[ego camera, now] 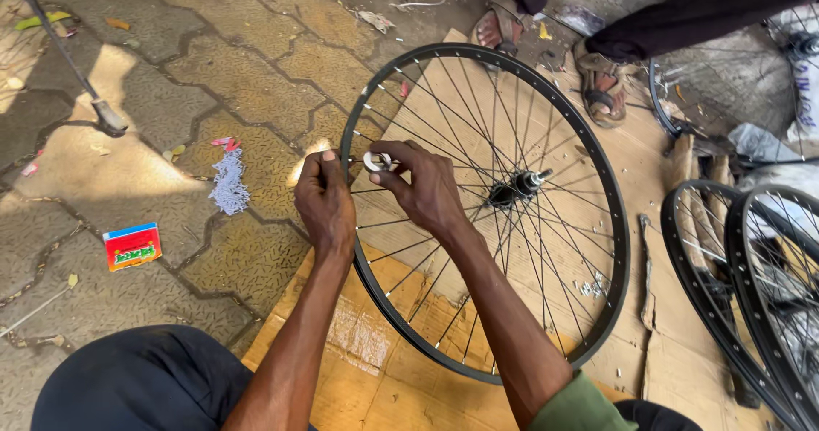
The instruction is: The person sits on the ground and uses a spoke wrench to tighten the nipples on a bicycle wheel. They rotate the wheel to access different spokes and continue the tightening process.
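On the cardboard sheet, near its left edge, the wheel lies flat. Left hand pinches the rim; right hand pinches a white spoke tool. Likely spoke tightening; next move needs a steady turn.

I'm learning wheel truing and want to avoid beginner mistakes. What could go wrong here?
The right hand reaches in among the spokes with a small round white tool, so a slip might pinch fingers. The left hand alone grips the rim; lying loose on cardboard, the wheel could shift. Another person's sandalled foot sits near the rim.
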